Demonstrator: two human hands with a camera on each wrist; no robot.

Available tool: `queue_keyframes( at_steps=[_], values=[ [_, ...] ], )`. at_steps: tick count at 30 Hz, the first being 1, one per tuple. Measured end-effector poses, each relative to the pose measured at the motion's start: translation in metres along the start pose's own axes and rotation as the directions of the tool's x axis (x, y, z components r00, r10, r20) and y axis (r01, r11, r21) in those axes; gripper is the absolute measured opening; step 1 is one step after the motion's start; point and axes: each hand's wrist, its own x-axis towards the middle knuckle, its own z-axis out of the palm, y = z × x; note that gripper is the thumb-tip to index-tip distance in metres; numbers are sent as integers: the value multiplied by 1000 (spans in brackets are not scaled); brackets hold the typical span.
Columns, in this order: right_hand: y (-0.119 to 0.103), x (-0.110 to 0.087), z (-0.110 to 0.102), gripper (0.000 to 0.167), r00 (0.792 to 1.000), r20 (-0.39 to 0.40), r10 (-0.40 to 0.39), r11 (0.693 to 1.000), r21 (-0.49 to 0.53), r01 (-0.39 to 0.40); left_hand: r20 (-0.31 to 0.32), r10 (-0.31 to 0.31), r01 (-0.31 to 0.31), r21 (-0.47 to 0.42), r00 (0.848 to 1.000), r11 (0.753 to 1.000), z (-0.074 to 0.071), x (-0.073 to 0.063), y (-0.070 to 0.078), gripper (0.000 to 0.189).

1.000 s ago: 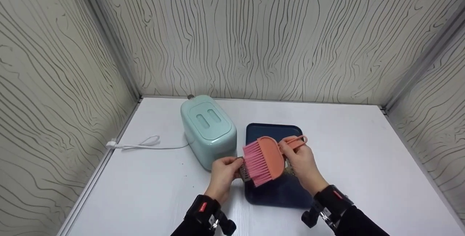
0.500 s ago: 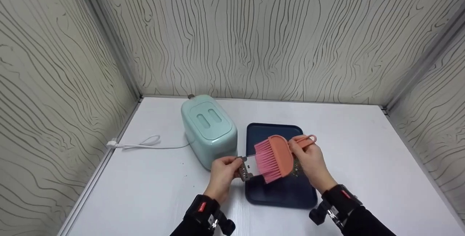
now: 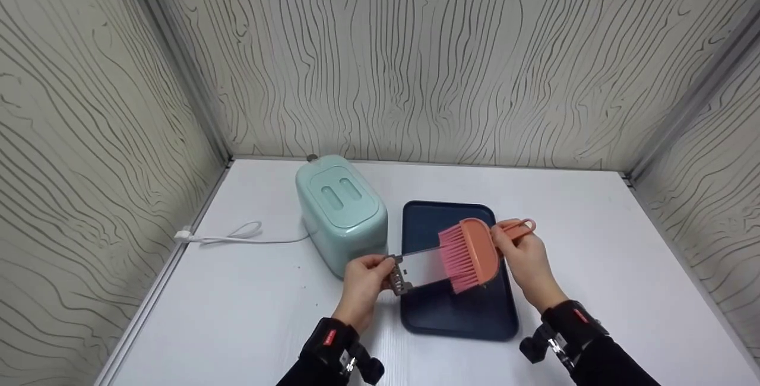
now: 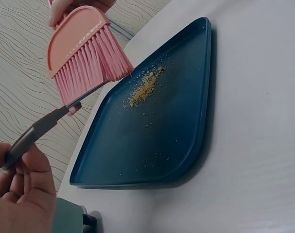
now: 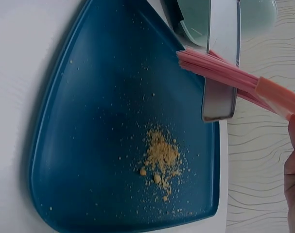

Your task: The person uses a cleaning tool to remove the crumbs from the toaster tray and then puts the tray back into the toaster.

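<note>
My left hand (image 3: pixel 360 285) pinches the grey slotted end of a flat metal crumb tray (image 3: pixel 423 268), tilted over a dark blue tray (image 3: pixel 457 322). In my right hand (image 3: pixel 529 264) is the handle of a coral hand brush (image 3: pixel 481 249) with pink bristles (image 4: pixel 86 65). The bristles lie across the outer part of the crumb tray, hiding its far end in the head view. A small heap of yellowish crumbs (image 5: pixel 162 153) lies on the blue tray below, with finer specks scattered around it.
A mint-green toaster (image 3: pixel 344 211) stands just left of the blue tray, close behind my left hand. Its white cord (image 3: pixel 267 241) runs left across the white table (image 3: pixel 237 315) to a plug. Patterned panels (image 3: pixel 415 65) enclose the back and sides.
My right hand has moved right with the brush, sliding the bristles along the crumb tray and uncovering more of its metal surface. My left hand stays nearly still.
</note>
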Motion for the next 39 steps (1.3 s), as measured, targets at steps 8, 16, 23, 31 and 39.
queue_keyframes(
  at_steps=[8,16,23,31,39],
  values=[
    [9,5,-12,37,998,-58,-37,995,-98,31,3,7,-7,-8,1000,1000,0,1,1,19],
    [15,6,-20,40,997,-70,-26,990,-143,16,5,0,0,4,1000,1000,0,-1,3,20],
    [15,4,-21,39,996,-80,-31,988,-153,19,9,2,-2,17,1000,1000,0,-2,4,23],
    [15,3,-19,37,995,-91,-41,990,-139,28,-1,8,-8,19,1000,1000,-1,-2,2,23],
    [17,3,-19,36,991,-133,-30,988,-155,9,-23,14,-14,9,1000,1000,-4,1,1,22]
  ],
)
